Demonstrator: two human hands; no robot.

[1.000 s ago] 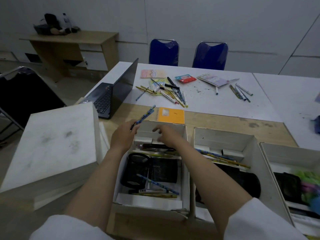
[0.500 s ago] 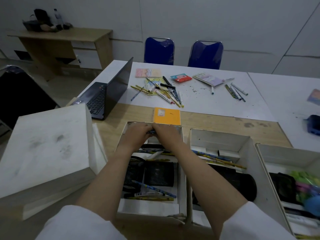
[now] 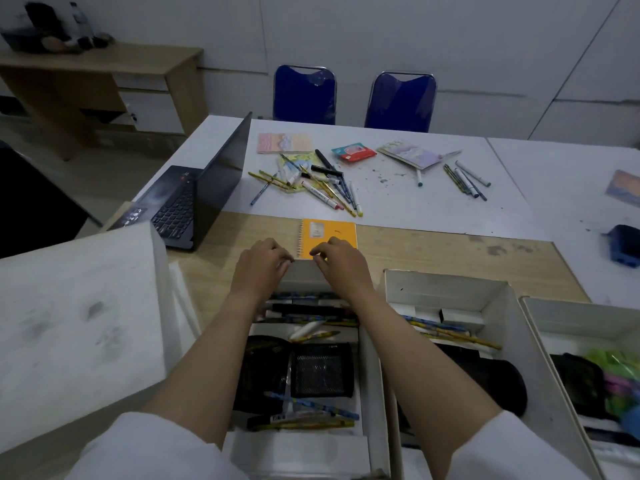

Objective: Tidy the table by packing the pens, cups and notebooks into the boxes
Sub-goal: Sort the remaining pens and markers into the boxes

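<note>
Hands meet at the far rim of the nearest box (image 3: pixel 375 393): the left hand (image 3: pixel 261 263) and right hand (image 3: pixel 341 261) both have fingers curled down at the near edge of the orange notebook (image 3: pixel 329 235), which lies flat on the worktop (image 3: pixel 433 247) just beyond that rim. Fingertips seem to pinch or lift the notebook's edge, but I cannot tell whether either hand has a true grip on it. The box below already holds black mesh cups (image 3: pixel 298 372) and pens (image 3: pixel 311 407) lying crosswise, with more pens stacked in its far compartment. The likeliest trouble, in my judgement, is space: a flat notebook laid over those cups and pens may sit tilted and stop a lid from closing, or push pens askew. A weak pinch at one edge could also let the spiral-bound cover fan open or the book slip and fall against the box wall. Dragging it over the rim might catch the spiral wire on the cardboard. Many pens (image 3: pixel 325 188) and several notebooks still lie scattered on the white worktop farther off, near the laptop (image 3: pixel 194 202), so a long reach over the open boxes could knock their walls or stir what is packed.
</note>
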